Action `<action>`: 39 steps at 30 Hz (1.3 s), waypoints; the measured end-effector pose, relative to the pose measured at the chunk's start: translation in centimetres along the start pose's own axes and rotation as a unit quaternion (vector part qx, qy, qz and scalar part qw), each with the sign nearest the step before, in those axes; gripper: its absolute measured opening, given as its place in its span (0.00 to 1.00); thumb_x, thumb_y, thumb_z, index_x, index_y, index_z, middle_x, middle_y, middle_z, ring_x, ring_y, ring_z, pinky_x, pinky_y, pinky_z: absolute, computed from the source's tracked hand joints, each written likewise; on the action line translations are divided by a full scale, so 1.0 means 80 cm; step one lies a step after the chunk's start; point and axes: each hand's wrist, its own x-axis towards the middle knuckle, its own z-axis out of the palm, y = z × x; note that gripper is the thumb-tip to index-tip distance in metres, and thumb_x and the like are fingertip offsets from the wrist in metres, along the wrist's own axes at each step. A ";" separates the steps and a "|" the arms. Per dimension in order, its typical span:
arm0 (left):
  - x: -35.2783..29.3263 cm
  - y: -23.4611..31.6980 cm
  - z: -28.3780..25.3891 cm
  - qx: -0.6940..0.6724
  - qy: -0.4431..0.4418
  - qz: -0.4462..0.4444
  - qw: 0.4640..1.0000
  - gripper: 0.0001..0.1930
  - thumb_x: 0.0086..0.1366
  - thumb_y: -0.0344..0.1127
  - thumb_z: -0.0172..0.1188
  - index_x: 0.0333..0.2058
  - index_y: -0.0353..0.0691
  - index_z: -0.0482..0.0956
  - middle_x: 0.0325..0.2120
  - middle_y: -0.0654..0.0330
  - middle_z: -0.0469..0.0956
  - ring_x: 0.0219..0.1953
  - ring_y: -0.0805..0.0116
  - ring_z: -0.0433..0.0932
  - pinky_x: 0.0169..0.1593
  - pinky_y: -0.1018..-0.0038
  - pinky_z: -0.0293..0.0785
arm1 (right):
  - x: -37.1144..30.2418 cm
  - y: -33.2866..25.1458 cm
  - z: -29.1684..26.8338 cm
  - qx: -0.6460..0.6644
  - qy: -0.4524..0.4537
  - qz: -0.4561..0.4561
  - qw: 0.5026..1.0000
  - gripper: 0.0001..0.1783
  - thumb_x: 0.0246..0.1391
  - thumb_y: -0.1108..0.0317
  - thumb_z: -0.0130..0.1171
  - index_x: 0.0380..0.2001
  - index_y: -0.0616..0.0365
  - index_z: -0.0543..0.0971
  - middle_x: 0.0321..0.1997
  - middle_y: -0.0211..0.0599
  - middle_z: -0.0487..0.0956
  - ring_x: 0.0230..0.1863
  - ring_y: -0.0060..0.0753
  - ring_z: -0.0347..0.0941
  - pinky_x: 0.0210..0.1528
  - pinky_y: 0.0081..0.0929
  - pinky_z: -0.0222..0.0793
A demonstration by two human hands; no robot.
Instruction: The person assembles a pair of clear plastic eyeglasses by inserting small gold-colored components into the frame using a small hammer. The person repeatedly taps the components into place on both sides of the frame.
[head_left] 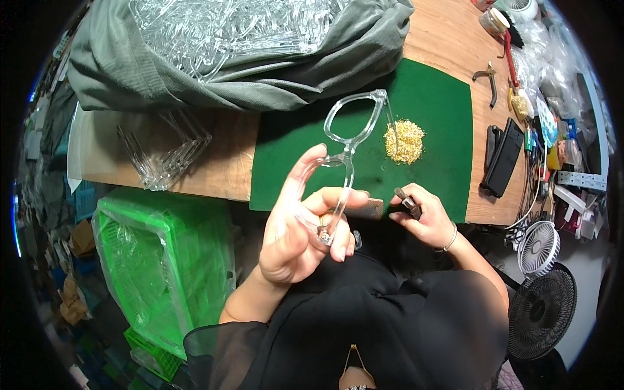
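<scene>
Raised over the near edge of the green mat point(448, 130), a clear plastic eyeglass frame point(350, 148) is gripped near its lower end by my left hand point(289, 231). The frame is tilted, one rim above the other, with a thin temple at its upper end. My right hand point(432, 218) is closed round a small dark metal tool point(409, 203), whose exact kind is hidden by the fingers. A pile of tiny gold-coloured pieces point(404, 141) lies on the mat. Between my hands a brownish bar point(367, 209) juts out at the table edge, partly hidden.
A grey cloth sack point(260, 91) full of clear frames fills the far left. More clear frames point(172, 159) stand on the wooden table point(227, 140). Pliers point(491, 84) and a black phone point(504, 159) lie at right, near fans point(538, 247). Green crates point(162, 221) stand at lower left.
</scene>
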 end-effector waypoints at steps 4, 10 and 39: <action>-0.006 0.001 -0.007 0.219 0.019 0.046 0.975 0.47 0.50 0.26 0.59 0.62 0.41 0.34 0.43 0.44 0.72 0.21 0.71 0.73 0.27 0.76 0.70 | 0.000 -0.001 0.003 -0.014 0.002 -0.012 1.000 0.13 0.38 0.77 0.61 0.31 0.61 0.72 0.31 0.39 0.72 0.33 0.38 0.70 0.37 0.26 0.65; -0.011 -0.008 -0.004 0.263 0.046 0.098 0.959 0.47 0.51 0.25 0.58 0.62 0.42 0.34 0.44 0.43 0.70 0.24 0.70 0.74 0.32 0.76 0.72 | -0.003 -0.019 -0.021 -0.019 -0.055 0.082 0.995 0.12 0.39 0.76 0.59 0.32 0.61 0.73 0.32 0.40 0.73 0.35 0.42 0.73 0.36 0.28 0.69; -0.012 -0.023 0.003 0.251 0.037 -0.136 0.958 0.22 0.63 0.24 0.47 0.54 0.30 0.52 0.34 0.50 0.74 0.30 0.68 0.77 0.40 0.75 0.73 | 0.048 0.037 0.001 -0.231 0.120 0.098 0.961 0.10 0.42 0.68 0.60 0.25 0.61 0.72 0.25 0.44 0.70 0.29 0.50 0.68 0.32 0.40 0.64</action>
